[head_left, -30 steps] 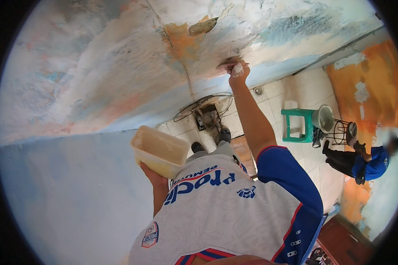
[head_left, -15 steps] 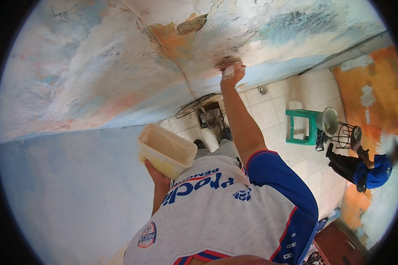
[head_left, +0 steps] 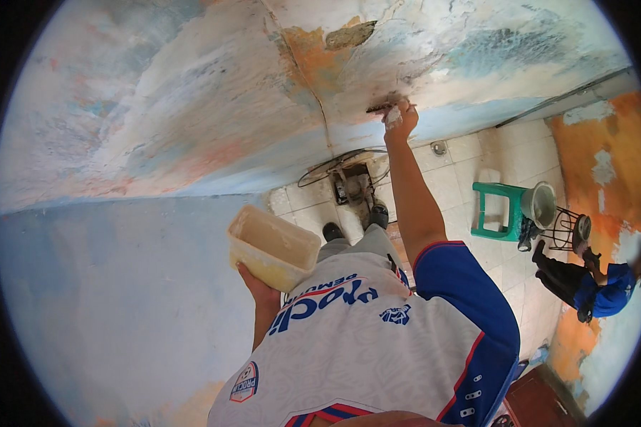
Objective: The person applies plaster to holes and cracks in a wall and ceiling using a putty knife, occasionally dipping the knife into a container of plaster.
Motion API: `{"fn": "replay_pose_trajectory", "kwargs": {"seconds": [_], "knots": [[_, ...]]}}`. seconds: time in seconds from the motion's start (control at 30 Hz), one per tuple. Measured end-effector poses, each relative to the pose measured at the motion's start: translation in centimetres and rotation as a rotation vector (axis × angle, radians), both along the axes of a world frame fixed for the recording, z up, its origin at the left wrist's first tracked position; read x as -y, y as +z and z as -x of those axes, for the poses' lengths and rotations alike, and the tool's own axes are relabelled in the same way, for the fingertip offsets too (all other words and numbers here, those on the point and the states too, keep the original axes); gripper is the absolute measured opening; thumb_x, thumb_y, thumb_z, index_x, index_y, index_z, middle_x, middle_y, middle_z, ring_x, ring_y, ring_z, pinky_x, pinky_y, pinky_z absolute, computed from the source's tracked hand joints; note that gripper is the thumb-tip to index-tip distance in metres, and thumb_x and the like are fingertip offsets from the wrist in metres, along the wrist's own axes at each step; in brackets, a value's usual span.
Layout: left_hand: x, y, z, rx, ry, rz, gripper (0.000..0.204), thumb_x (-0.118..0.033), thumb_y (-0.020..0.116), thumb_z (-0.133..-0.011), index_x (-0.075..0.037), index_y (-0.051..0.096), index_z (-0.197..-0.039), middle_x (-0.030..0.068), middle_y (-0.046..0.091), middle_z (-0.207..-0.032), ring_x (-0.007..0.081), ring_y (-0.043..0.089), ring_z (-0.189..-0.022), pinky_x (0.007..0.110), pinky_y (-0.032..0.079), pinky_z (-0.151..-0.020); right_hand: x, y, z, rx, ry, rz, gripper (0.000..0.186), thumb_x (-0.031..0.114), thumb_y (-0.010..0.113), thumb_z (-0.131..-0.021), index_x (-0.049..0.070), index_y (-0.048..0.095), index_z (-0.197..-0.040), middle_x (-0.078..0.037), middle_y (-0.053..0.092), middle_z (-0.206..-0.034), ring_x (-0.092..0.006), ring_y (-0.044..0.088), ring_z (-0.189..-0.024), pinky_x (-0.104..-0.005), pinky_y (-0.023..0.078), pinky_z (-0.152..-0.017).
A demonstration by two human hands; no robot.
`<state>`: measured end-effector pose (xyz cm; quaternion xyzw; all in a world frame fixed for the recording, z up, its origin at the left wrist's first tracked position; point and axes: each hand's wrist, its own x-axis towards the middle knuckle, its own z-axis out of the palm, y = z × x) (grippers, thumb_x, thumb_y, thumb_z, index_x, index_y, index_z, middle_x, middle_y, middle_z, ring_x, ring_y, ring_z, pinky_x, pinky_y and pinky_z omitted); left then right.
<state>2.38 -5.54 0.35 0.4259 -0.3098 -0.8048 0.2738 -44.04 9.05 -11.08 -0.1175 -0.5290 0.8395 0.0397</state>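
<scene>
My left hand (head_left: pixel 260 286) grips a cream rectangular plastic tub (head_left: pixel 263 269) from below and the side, holding it in front of my shirt; whitish residue coats the inside. My right arm reaches out to the patchy wall (head_left: pixel 214 92). There my right hand (head_left: pixel 403 121), smeared with white, is closed around a putty knife (head_left: pixel 379 109). Its thin dark blade lies against or very close to the plaster; the handle is mostly hidden by my fingers. A brownish-grey smudge surrounds the blade, below an orange bare patch (head_left: pixel 313 60) and a crack.
An opening with a pipe fitting (head_left: pixel 352 186) sits in the tiled floor by my feet, with a cable beside it. To the right stand a green stool (head_left: pixel 497 231), a grey bucket (head_left: pixel 540 206) and a black metal stool (head_left: pixel 566 226). A person in blue (head_left: pixel 609 292) works by the orange wall.
The whole view has shifted, moving the wall and floor rightward in the picture. My right hand has slid slightly left along the wall, and the blade shows more plainly. The tub stays held.
</scene>
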Motion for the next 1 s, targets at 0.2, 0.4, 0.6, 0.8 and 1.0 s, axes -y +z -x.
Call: {"fn": "replay_pose_trajectory", "kwargs": {"seconds": [0.2, 0.4, 0.6, 0.8, 1.0], "knots": [[0.8, -0.7, 0.3, -0.047, 0.011, 0.013, 0.073, -0.062, 0.032, -0.098, -0.013, 0.028, -0.15, 0.011, 0.037, -0.151, 0.0314, 0.038, -0.136, 0.046, 0.035, -0.111, -0.9, -1.2, -5.2, 0.17, -0.028, 0.129, 0.02, 0.018, 0.052, -0.093, 0.002, 0.053, -0.082, -0.007, 0.051, -0.058, -0.0193, 0.047, -0.04, -0.0302, 0.037, -0.036], [0.9, -0.2, 1.5, -0.038, -0.02, -0.083, 0.069, -0.06, 0.031, -0.099, -0.013, 0.027, -0.15, 0.0114, 0.037, -0.151, 0.0319, 0.038, -0.136, 0.047, 0.035, -0.112, 2.2, -1.0, 0.5, 0.081, -0.075, 0.391, 0.022, 0.021, 0.049, -0.095, 0.006, 0.053, -0.079, -0.014, 0.061, -0.062, -0.0232, 0.056, -0.042, -0.0272, 0.04, -0.035], [0.4, -0.2, 2.8, 0.01, -0.004, -0.069, 0.067, -0.058, 0.03, -0.1, -0.013, 0.028, -0.15, 0.0119, 0.037, -0.15, 0.0325, 0.039, -0.136, 0.047, 0.036, -0.111, -0.1, 2.1, -5.0, 0.101, -0.062, 0.362, 0.024, 0.024, 0.05, -0.092, 0.007, 0.054, -0.076, -0.01, 0.063, -0.067, -0.0143, 0.054, -0.048, -0.0218, 0.032, -0.039], [0.5, -0.2, 2.8, -0.021, -0.031, -0.123, 0.066, -0.057, 0.028, -0.101, -0.012, 0.028, -0.15, 0.0123, 0.037, -0.15, 0.0328, 0.039, -0.135, 0.047, 0.036, -0.111, 1.3, 2.1, 0.6, 0.048, -0.062, 0.439, 0.021, 0.021, 0.052, -0.091, 0.009, 0.05, -0.074, -0.01, 0.058, -0.062, -0.0147, 0.044, -0.045, -0.0273, 0.032, -0.042], [0.0, 0.4, 3.9, -0.02, -0.042, -0.071, 0.065, -0.056, 0.028, -0.101, -0.012, 0.029, -0.149, 0.012, 0.038, -0.149, 0.0329, 0.039, -0.135, 0.047, 0.036, -0.11, -0.8, 3.7, -3.4, 0.065, 0.05, 0.299, 0.014, 0.016, 0.054, -0.09, 0.008, 0.054, -0.078, -0.005, 0.056, -0.064, -0.0137, 0.047, -0.045, -0.025, 0.036, -0.039]]}}
